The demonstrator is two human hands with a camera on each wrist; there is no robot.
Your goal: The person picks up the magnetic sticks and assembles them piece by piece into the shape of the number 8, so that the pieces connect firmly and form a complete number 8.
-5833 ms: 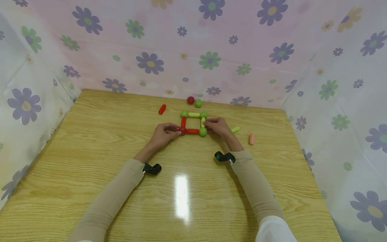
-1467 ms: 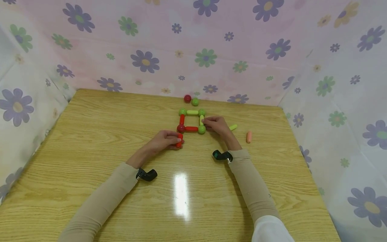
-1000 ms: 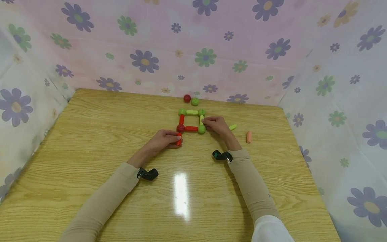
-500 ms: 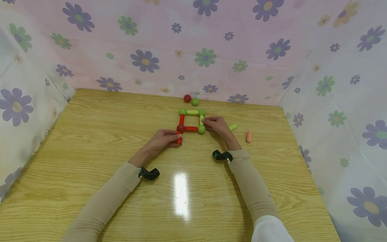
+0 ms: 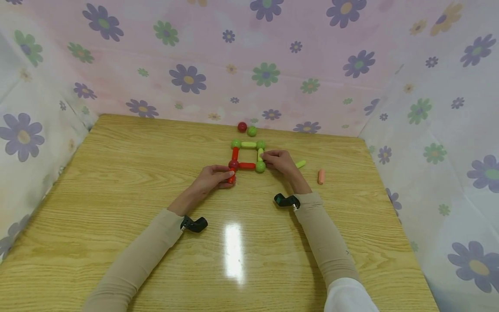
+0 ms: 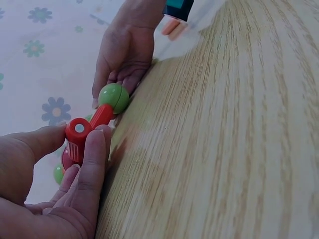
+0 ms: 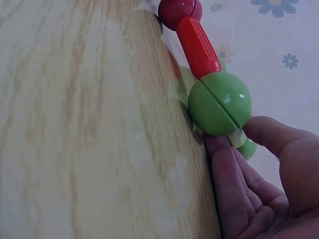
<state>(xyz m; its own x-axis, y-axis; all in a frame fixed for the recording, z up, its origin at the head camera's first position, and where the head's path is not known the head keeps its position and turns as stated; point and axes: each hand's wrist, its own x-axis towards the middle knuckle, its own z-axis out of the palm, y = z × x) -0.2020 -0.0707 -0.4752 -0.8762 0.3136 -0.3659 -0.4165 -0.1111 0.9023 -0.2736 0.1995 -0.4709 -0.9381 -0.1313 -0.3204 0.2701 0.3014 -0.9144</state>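
A square frame of short rods and balls lies on the table. My left hand [image 5: 210, 177] pinches a red rod [image 6: 76, 142] between thumb and fingers. That rod's far end meets the red ball [image 5: 233, 164] at the near left corner, pointing toward me. My right hand [image 5: 281, 162] pinches the yellow-green rod [image 5: 260, 154] on the right side, close to the near right green ball [image 7: 219, 104]. Between the two near balls runs another red rod [image 5: 247, 165]. Green balls form the far corners, joined by a yellow-green rod [image 5: 248, 144].
Behind the frame, a loose red ball [image 5: 242, 127] and a green ball [image 5: 252, 131] sit by the wall cloth. Right of the right hand lie a yellow-green rod [image 5: 300, 164] and an orange-pink rod [image 5: 321, 177]. Flowered cloth borders the wooden table [image 5: 156, 147].
The loose red rod, earlier lying at the back left, is now in my left hand and has moved up against the near red ball. My right hand keeps its place.
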